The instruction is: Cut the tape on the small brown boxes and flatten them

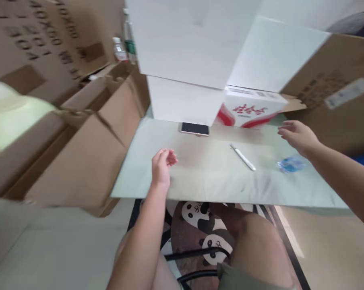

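Over the left part of the covered table (206, 183) is my left hand (163, 164), its fingers loosely bent and apart with nothing in them. My right hand (298, 136) hovers at the right, fingers stretched out and holding nothing. Just below it lies a crumpled piece of clear and blue plastic (291, 164). Between the hands rests a slim white pen-like tool (243, 158) with a greyish tip; its exact kind cannot be made out. A phone (195, 129) with a dark screen lies flat at the back, against the foot of a white box (182, 98).
A white and red carton (251, 108) stands behind the tool. Large brown cardboard boxes flank the table, one open box (82, 161) at left and another box (329, 76) at right. Plastic bottles (120, 50) stand at the back left. My legs are below the table edge.
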Action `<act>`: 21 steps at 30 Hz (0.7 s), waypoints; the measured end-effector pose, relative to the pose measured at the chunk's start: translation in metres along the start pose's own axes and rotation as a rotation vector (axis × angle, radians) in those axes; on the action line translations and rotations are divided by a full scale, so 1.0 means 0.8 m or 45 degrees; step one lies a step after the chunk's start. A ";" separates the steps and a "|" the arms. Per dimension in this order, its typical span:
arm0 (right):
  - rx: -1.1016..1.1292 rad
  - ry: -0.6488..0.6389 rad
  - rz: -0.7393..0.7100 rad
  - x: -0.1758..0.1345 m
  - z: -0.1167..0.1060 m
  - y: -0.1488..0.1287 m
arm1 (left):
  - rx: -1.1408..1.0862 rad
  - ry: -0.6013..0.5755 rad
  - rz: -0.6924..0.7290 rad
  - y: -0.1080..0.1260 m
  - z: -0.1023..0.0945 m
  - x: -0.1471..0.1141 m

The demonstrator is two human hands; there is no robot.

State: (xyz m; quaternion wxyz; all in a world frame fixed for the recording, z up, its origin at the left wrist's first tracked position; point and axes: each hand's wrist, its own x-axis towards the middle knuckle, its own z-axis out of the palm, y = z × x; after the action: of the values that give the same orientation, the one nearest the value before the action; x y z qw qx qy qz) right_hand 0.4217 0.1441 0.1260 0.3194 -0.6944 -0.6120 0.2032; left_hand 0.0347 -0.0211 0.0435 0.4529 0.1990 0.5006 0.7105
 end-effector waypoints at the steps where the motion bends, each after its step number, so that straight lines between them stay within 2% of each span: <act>1: -0.014 -0.092 -0.067 -0.014 0.025 -0.019 | 0.103 0.003 0.268 0.010 -0.005 -0.009; 3: -0.039 -0.288 -0.235 -0.050 0.076 -0.065 | 0.254 0.032 0.732 0.037 -0.018 -0.034; 6: -0.049 -0.558 -0.568 -0.122 0.146 -0.153 | 0.211 0.120 1.311 0.087 -0.039 -0.076; 8: -0.019 -0.740 -1.038 -0.177 0.189 -0.217 | 0.157 0.210 1.549 0.116 -0.057 -0.098; 10: 0.047 -0.848 -1.425 -0.230 0.229 -0.276 | 0.059 0.407 1.648 0.137 -0.078 -0.109; 12: 0.073 -0.885 -1.718 -0.275 0.266 -0.325 | -0.013 0.569 1.663 0.148 -0.099 -0.112; 15: 0.020 -0.911 -1.923 -0.312 0.312 -0.373 | -0.045 0.679 1.708 0.160 -0.127 -0.111; 18: -0.042 -0.853 -1.991 -0.311 0.330 -0.382 | -0.066 0.861 1.700 0.174 -0.148 -0.114; 21: 0.126 -0.773 -2.048 -0.286 0.301 -0.355 | -0.228 1.018 1.736 0.185 -0.168 -0.109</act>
State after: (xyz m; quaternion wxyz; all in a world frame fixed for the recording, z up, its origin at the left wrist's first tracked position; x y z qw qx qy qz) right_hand 0.0169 -0.0200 0.1260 0.2186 0.0491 -0.9674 0.1184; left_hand -0.0857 -0.1793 0.1339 -0.2815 0.1543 0.3340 0.8862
